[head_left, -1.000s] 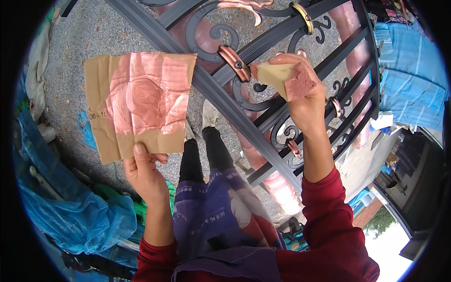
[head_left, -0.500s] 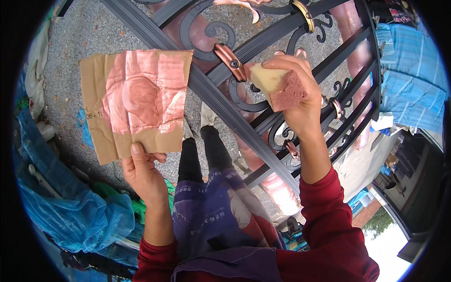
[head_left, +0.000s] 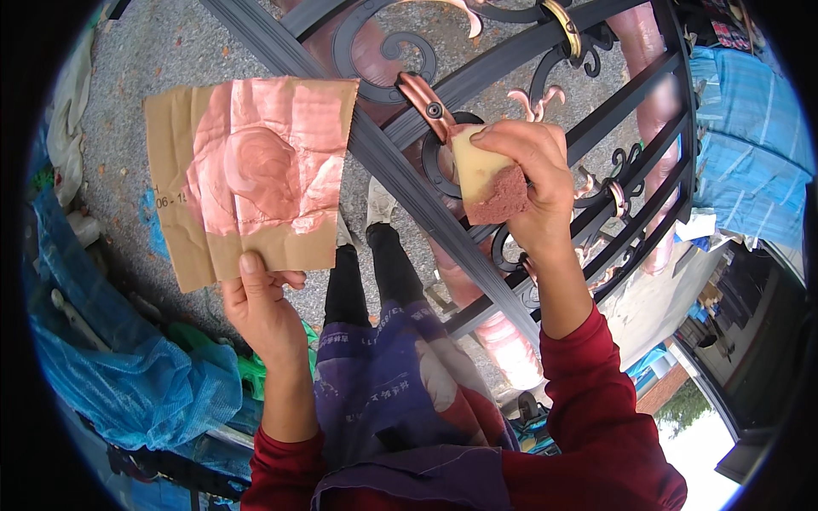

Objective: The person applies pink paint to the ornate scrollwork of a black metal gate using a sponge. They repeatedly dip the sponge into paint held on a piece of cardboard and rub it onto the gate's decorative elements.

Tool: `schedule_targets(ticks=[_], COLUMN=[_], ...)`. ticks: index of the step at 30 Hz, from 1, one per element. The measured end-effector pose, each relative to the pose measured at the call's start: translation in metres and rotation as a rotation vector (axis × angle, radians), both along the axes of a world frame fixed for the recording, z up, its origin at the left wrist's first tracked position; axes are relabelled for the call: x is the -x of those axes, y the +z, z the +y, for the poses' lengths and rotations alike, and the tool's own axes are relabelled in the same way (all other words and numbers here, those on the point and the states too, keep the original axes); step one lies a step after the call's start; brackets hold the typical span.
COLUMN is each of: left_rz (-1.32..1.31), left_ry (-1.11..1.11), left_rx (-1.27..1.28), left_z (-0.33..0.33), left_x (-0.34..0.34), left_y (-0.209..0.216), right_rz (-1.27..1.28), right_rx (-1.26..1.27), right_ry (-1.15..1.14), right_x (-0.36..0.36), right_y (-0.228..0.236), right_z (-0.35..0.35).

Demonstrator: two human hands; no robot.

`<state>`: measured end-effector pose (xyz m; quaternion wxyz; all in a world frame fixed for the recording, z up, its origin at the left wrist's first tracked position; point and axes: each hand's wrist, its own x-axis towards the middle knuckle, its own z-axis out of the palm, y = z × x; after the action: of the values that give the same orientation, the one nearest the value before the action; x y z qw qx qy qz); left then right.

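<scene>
My left hand (head_left: pixel 262 298) pinches the lower edge of a brown cardboard piece (head_left: pixel 192 260), thumb on top. Wet copper-pink paint (head_left: pixel 264 166) is smeared thickly over most of its face. In my right hand (head_left: pixel 541 179) is a pale yellow sponge (head_left: pixel 479 166), one end stained dull copper red. The sponge's upper end meets or nearly meets a copper-coloured collar (head_left: pixel 424 104) on the dark metal gate (head_left: pixel 477 81); the exact contact is hard to tell. Beside the collar curls a black scroll (head_left: pixel 400 51). A gold-coloured collar (head_left: pixel 562 27) sits farther up the gate.
Pinkish wrapped rolls or tubes (head_left: pixel 643 85) lie under the gate. Blue sheeting (head_left: pixel 141 387) is heaped at the lower left, and more blue covering (head_left: pixel 754 145) stands at the right. My legs (head_left: pixel 392 268) are beside the gate's long bar (head_left: pixel 426 200) on grey ground.
My right hand has moved slightly left and down, and the sponge has turned more upright beside the copper collar. The cardboard has shifted up a little in my left hand.
</scene>
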<state>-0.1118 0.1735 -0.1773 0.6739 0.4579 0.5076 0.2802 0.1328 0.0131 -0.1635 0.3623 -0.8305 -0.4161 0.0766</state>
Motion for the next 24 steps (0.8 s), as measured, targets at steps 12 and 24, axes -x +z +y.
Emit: schedule_targets(ticks=[12, 24], left_rz=[0.011, 0.013], left_ry=[0.017, 0.03], left_rx=[0.019, 0.025], left_z=[0.001, 0.005], left_x=[0.0, 0.004], left_y=[0.001, 0.0], right_rz=[-0.07, -0.008], right_rx=[-0.004, 0.033], right_ry=[-0.005, 0.082], right_x=[0.006, -0.024], right_y=[0.001, 0.013], right_z=[0.005, 0.032])
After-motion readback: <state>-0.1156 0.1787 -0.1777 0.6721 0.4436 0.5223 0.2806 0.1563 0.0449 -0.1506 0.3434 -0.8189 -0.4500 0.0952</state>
